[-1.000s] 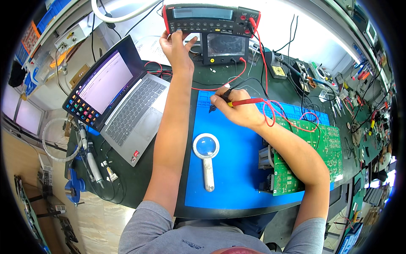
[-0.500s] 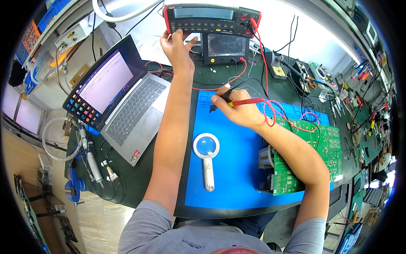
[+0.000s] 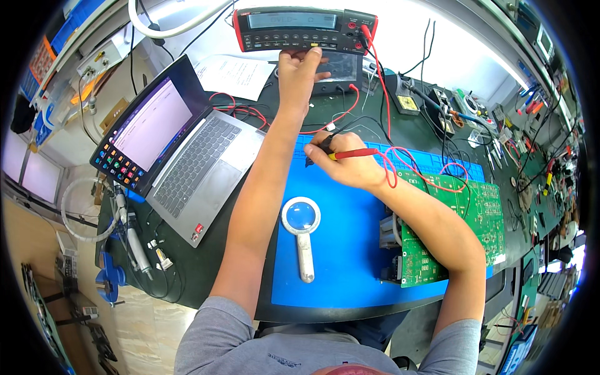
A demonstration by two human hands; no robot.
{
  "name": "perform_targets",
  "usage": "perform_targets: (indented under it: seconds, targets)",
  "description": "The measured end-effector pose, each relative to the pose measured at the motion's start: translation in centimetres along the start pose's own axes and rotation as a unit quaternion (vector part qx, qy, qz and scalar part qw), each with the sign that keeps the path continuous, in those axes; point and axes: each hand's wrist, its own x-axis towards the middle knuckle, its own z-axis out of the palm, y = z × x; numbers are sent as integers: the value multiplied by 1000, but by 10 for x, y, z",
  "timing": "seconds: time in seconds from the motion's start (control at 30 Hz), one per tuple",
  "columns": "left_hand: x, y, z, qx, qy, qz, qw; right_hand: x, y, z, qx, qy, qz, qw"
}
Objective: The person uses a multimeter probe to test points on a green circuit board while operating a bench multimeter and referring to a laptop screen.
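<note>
My left hand [image 3: 299, 78] reaches up to the bench multimeter [image 3: 290, 30], one fingertip at the yellow button on its lower edge. Its fingers are spread and hold nothing. The meter's display is lit with dark characters. Closed around the test probes is my right hand [image 3: 350, 159], over the far part of the blue mat [image 3: 337, 250]. The red probe [image 3: 356, 153] sticks out between thumb and fingers, and the black probe [image 3: 326, 144] sits in the same grip. Right of the mat's middle, the green circuit board [image 3: 465, 231] lies partly beneath my right forearm. A white magnifying glass [image 3: 304, 250] rests on the mat.
An open laptop [image 3: 194, 162] stands at the left, beside my left forearm. Behind my left hand is a paper sheet [image 3: 234, 75]. A soldering iron stand [image 3: 406, 100] is at the back right. Red and black leads run across the table, and tools crowd the right side.
My left hand has moved right along the multimeter's lower edge to the yellow button. Dark characters now show on the display. The right hand still holds the probes in nearly the same place.
</note>
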Motion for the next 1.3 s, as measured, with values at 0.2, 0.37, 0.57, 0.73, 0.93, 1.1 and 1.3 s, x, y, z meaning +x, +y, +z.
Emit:
perform_targets:
  seconds: [0.2,0.37,0.57,0.73,0.93,1.1,1.3]
  targets:
    - [2,-3,12,15,9,8,1000,0,9,5,26,12,-35,999]
    - [4,1,17,-32,4,-12,999,0,3,0,7,-6,-9,1000]
    - [3,-1,16,-15,15,-13,1000,0,6,1,7,-9,-21,1000]
    - [4,-1,16,-8,13,-9,1000,-1,6,1,13,-9,-22,1000]
    - [2,-1,19,10,23,5,1000,0,6,3,21,7,-23,999]
    - [3,-4,20,5,25,4,1000,-1,3,0,17,7,-16,1000]
    - [5,-4,16,6,19,7,1000,0,10,4,3,8,-38,999]
